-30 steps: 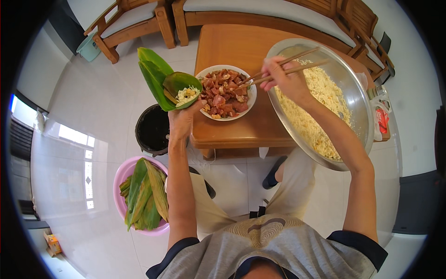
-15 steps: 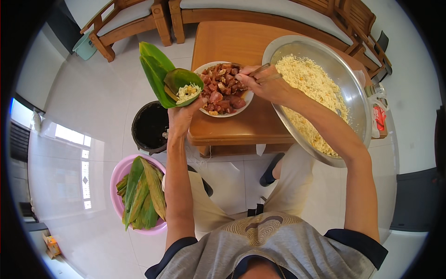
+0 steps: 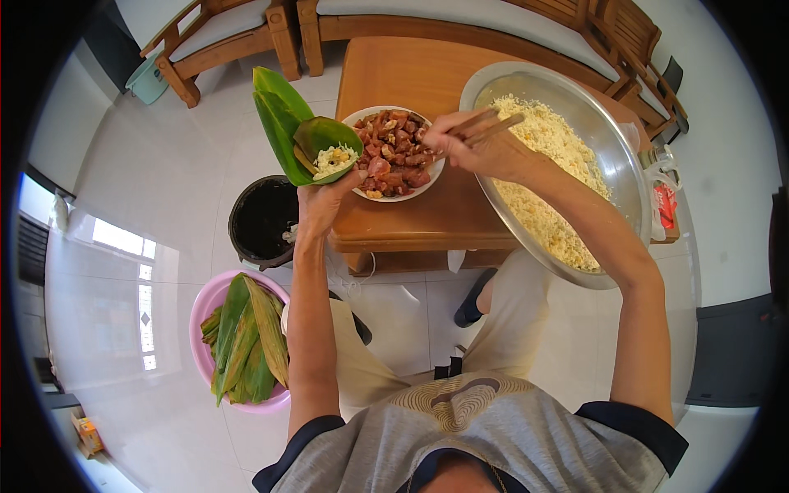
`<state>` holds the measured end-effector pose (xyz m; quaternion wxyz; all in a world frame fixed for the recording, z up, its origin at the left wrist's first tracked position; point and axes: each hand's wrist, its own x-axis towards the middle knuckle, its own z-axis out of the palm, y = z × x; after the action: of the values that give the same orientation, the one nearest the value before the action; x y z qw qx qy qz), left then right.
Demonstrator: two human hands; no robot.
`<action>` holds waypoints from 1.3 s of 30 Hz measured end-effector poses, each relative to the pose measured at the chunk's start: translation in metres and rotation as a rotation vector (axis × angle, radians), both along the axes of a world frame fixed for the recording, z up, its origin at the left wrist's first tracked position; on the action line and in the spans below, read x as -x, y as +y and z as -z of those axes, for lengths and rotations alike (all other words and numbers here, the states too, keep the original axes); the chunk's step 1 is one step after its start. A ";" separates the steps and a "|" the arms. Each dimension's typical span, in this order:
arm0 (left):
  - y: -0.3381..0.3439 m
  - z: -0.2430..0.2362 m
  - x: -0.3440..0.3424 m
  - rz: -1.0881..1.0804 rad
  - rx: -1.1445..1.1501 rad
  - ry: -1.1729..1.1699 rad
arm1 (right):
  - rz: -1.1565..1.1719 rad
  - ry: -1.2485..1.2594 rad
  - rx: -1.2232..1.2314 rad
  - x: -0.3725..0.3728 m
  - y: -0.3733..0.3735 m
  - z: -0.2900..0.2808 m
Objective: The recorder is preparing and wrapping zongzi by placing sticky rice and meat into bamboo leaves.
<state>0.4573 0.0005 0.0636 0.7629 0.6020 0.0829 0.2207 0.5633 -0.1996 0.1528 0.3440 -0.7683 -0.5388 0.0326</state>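
A cone of green leaves with a small portion of pale rice in it is gripped in my left hand, beside the white bowl of raw, reddish meat chunks. Over that bowl's right side, my right hand is closed on wooden chopsticks, which reach toward the meat; their tips are hard to make out. A big steel basin of pale yellow rice is to the right, under my right forearm.
The bowl stands on a wooden table. A dark pot and a pink basin of leaves are at the left on the floor. Wooden seats are behind; bags sit at the table's right.
My right hand with the chopsticks has moved left and slightly down toward the meat bowl. My left hand still holds the leaf cone, shifted slightly within the view.
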 end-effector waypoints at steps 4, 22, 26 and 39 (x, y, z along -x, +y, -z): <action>-0.002 -0.002 0.000 0.008 -0.006 -0.022 | 0.169 0.149 -0.013 0.000 0.002 0.000; -0.009 -0.013 0.001 0.026 -0.013 0.014 | 0.094 -0.025 -0.059 -0.020 0.017 0.035; -0.012 -0.016 0.002 0.021 -0.008 0.032 | 0.041 -0.162 -0.030 -0.022 0.019 0.030; -0.013 -0.018 0.004 0.046 -0.025 0.007 | 0.160 0.036 0.076 -0.014 0.013 0.016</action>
<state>0.4534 -0.0120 0.0813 0.7600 0.6138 0.0690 0.2021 0.5771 -0.1871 0.1366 0.3258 -0.8206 -0.4679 0.0394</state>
